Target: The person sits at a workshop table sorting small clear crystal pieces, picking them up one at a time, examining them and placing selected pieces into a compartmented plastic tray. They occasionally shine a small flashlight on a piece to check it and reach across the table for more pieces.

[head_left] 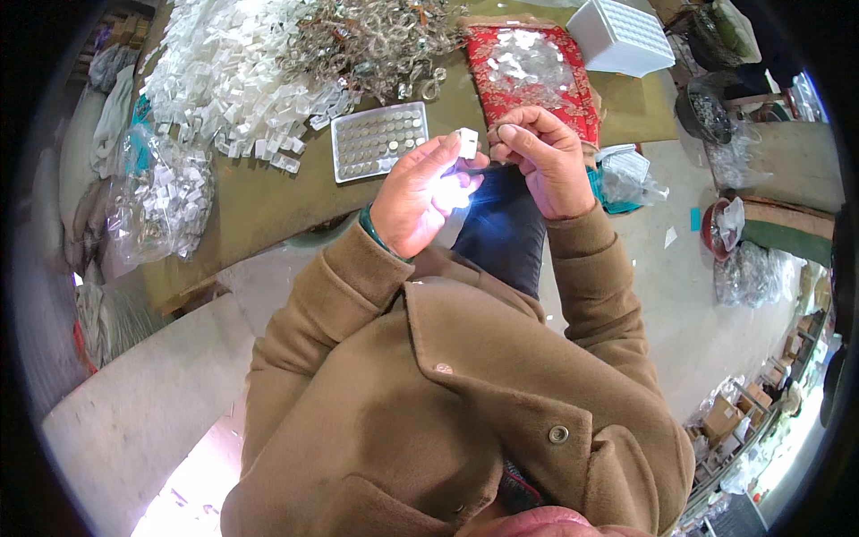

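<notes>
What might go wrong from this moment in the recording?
The left hand holds a small white piece near its thumb tip, so the piece might slip. Bright glare at that hand could hide detail. The shallow tray of round pieces lies nearby on the table; a bump could perhaps scatter them.

On my olive surface [250,199]: heaped white plastic pieces [234,76], tangled clear loops [380,45], disc-filled tray [335,148], red patterned cloth [483,64], white gridded block [617,46].

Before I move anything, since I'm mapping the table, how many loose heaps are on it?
3: white pieces at the left, tangled clear pieces against them to the right, and shiny pieces on the red cloth. Some may be out of frame.
</notes>
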Available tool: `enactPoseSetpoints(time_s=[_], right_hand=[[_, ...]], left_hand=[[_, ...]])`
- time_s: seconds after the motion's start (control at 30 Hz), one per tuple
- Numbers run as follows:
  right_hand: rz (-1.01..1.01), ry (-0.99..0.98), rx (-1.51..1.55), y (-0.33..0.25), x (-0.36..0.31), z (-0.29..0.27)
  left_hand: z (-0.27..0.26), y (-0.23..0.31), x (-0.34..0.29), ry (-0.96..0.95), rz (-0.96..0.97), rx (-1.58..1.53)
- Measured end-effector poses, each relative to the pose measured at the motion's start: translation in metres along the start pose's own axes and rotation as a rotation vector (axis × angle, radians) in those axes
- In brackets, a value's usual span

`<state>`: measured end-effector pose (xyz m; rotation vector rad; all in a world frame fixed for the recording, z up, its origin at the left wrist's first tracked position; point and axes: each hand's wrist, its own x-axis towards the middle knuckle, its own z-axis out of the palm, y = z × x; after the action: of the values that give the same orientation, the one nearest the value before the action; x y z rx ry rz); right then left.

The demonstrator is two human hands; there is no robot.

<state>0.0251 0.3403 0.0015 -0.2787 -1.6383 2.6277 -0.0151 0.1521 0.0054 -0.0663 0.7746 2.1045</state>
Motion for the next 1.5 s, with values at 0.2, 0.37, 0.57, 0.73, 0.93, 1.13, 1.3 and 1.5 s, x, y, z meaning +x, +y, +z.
enactPoseSetpoints(time_s=[0.2,0.37,0.57,0.73,0.93,1.13,1.3,1.5], right_hand=[[-0.241,-0.081,-0.226,0.01,-0.007,0.03],[-0.493,-0.121,-0.753,0.001,-0.011,0.044],[-0.599,-0.19,-0.949,-0.001,-0.018,0.061],[-0.602,-0.164,-0.951,0.017,-0.022,0.078],[-0.516,-0.264,-0.957,0.031,-0.016,0.091],[-0.22,-0.213,-0.687,0.037,-0.011,0.096],[-0.247,-0.236,-0.781,0.038,-0.007,0.094],[-0.404,-0.29,-1.055,0.04,-0.007,0.092]], left_hand=[[0.003,0.0,-0.012,0.085,0.05,0.023],[-0.002,0.002,-0.024,0.088,0.061,0.01],[-0.016,-0.003,-0.036,0.125,0.146,0.129],[-0.035,0.008,-0.054,0.024,-0.087,-0.192],[-0.049,0.008,-0.065,0.111,0.081,-0.028],[-0.053,0.018,-0.069,0.262,0.113,0.015],[-0.058,0.022,-0.07,0.241,0.048,-0.002],[-0.06,0.017,-0.064,0.252,0.13,0.197]])
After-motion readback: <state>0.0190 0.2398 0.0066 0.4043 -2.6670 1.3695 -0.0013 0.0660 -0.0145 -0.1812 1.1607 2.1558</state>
